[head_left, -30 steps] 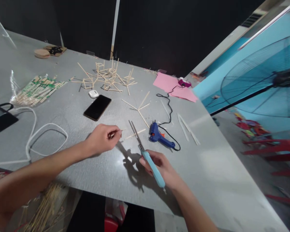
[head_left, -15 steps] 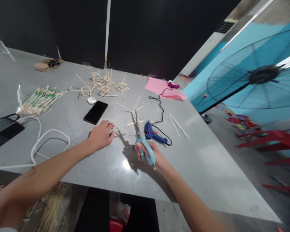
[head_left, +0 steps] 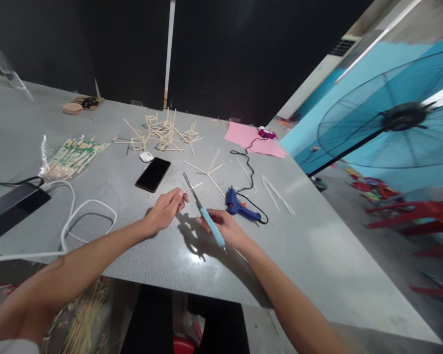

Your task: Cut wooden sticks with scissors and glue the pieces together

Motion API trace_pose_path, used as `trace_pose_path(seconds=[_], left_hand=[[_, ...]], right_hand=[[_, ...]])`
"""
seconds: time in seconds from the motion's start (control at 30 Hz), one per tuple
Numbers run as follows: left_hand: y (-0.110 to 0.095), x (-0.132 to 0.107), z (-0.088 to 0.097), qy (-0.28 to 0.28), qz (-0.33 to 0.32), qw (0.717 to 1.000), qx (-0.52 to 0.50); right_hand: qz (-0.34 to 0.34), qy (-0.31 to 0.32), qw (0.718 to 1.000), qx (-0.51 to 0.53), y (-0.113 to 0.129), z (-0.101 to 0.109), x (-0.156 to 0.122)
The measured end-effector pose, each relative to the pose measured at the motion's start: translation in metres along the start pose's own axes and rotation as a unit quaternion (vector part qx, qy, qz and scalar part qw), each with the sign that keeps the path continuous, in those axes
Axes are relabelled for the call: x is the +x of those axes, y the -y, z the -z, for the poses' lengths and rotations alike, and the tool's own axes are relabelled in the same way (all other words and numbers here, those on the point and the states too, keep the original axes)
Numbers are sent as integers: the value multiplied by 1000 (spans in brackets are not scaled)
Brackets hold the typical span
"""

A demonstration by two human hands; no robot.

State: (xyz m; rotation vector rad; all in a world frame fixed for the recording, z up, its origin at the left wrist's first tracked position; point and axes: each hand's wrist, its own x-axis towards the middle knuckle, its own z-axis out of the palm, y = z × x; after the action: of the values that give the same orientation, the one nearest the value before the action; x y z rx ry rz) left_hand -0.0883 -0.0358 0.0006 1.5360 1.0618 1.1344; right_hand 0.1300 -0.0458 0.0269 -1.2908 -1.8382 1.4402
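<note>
My right hand (head_left: 223, 227) is closed round the light-blue handles of a pair of scissors (head_left: 206, 216), whose metal blades point up and left over the grey table (head_left: 317, 246). My left hand (head_left: 167, 208) rests just left of the blades with its fingers drawn together; whether a small stick piece is pinched in them is hard to make out. A loose thin wooden stick (head_left: 194, 186) lies right beyond the blade tips. A blue hot-glue gun (head_left: 238, 207) with a black cord lies just right of my right hand.
A black phone (head_left: 153, 174) and a white earbud case (head_left: 146, 157) lie beyond my left hand. Farther back stand glued stick frames (head_left: 164, 134). A bag of wrapped sticks (head_left: 72, 157), a white cable (head_left: 74, 216) and pink paper (head_left: 253, 138) also sit on the table. A large fan (head_left: 398, 118) stands right.
My right hand has turned the scissors so the blades point toward my left hand, and both hands have come closer together. The camera has shifted slightly.
</note>
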Motion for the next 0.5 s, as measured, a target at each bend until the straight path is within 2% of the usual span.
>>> trace_pose_path(seconds=[0.1,0.17,0.33,0.4,0.5], left_hand=[[-3,-1,0,2,-22,996,88],[-4,0,3,16,-56,981,187],[-17,6,11,101,-111,894,422],[-24,5,12,126,-117,861,478],[-31,2,9,151,-130,829,523]], right_hand=[[4,14,1000,-20,0,2,-4],[7,29,999,-14,-1,5,-6],[-8,66,998,-4,-6,13,-15],[-15,71,997,-3,-6,15,-19],[-13,81,997,12,-5,15,-22]])
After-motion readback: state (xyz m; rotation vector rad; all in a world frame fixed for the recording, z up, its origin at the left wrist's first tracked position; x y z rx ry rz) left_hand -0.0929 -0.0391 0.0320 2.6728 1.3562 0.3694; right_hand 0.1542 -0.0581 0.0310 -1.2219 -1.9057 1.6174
